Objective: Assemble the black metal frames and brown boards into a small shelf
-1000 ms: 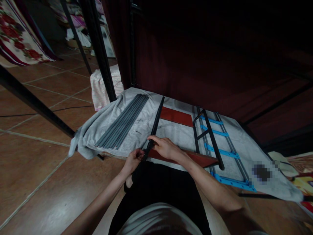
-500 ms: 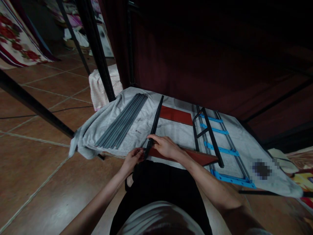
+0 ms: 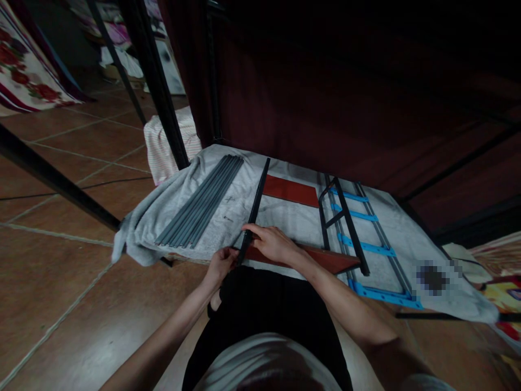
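No readable text, labels, brands, numbers or signs.

Black trousers (image 3: 268, 304), plain and without visible pattern, are worn at six o'clock. Nearer the lower edge, a pale grey top (image 3: 260, 347) is seen, its cloth gathered into curved folds and darkened by shadow at the bottom. The left hand (image 3: 223, 266), the right hand (image 3: 272, 241) and both forearms (image 3: 176, 326) are left bare. Between four and five o'clock, a light sleeve edge (image 3: 425, 382) is shown. At seven o'clock, dark footwear (image 3: 210, 310) is partly hidden.
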